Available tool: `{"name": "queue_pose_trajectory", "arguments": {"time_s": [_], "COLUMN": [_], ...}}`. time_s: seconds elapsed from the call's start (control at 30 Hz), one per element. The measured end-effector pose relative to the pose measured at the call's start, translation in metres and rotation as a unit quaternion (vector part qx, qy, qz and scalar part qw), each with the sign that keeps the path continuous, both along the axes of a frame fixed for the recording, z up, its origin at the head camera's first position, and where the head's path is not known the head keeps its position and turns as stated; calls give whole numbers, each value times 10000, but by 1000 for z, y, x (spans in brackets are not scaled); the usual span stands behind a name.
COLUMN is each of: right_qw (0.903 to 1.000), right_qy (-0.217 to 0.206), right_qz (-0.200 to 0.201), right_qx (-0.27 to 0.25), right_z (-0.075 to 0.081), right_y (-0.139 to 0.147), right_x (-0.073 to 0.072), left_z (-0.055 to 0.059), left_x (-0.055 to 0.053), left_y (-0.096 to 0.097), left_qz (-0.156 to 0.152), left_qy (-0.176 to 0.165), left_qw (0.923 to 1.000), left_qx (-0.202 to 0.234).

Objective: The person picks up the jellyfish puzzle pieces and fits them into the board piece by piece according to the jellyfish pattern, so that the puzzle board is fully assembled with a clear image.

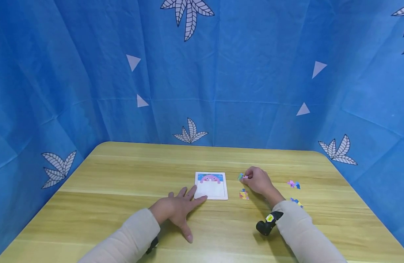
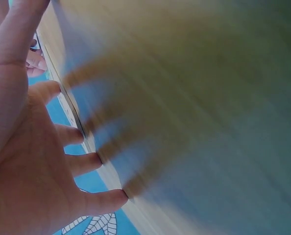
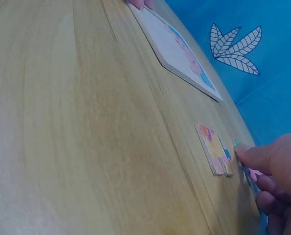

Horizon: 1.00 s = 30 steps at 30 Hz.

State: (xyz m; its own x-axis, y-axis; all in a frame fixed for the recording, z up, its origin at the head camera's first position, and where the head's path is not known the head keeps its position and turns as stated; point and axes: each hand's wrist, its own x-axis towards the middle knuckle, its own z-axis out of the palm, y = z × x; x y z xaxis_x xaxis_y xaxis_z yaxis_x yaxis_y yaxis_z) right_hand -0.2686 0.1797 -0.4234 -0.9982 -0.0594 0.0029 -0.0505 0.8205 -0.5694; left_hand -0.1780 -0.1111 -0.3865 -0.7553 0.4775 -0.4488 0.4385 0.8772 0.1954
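Observation:
A white-framed puzzle board (image 1: 211,190) lies mid-table, with a pink cartoon character and blue along its top and a blank white area below. My left hand (image 1: 179,209) is spread beside it, fingertips at its left and lower edge. In the left wrist view the straight fingers (image 2: 72,164) rest their tips on the wood. To the board's right, my right hand (image 1: 259,181) pinches a green and pink puzzle piece (image 1: 240,177) low over the table, partly hidden by the fingers. A yellow and orange piece (image 1: 244,194) lies just nearer to me, also showing in the right wrist view.
Further right lie a pink and blue piece (image 1: 292,184) and a blue and yellow piece (image 1: 297,202), the latter close to the right sleeve (image 1: 300,223). A black wrist device (image 1: 267,223) hangs at that cuff. Blue patterned cloth (image 1: 221,91) stands behind the wooden table (image 1: 123,171).

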Motion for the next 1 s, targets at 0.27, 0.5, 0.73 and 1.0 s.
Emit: {"name": "queue_pose_trajectory", "arguments": {"time_s": [0.27,0.5,0.73,1.0], "right_qw": [9998,9989,9974,9940], "right_qy": [165,389,601,856], "right_qz": [-26,79,177,352], "right_qx": [-88,-239,-364,-575], "right_z": [-1,-5,-7,-7], "right_y": [-2,-3,-5,-6], "right_x": [-2,-2,0,2], "left_z": [0,2,0,-4], "left_x": [-1,1,-1,-3], "left_y": [-1,-1,-1,-2], "left_qz": [29,-1,-7,50], "left_qy": [1,-7,12,-34], "left_qw": [10000,10000,10000,10000], "left_qx": [16,38,61,45]}}
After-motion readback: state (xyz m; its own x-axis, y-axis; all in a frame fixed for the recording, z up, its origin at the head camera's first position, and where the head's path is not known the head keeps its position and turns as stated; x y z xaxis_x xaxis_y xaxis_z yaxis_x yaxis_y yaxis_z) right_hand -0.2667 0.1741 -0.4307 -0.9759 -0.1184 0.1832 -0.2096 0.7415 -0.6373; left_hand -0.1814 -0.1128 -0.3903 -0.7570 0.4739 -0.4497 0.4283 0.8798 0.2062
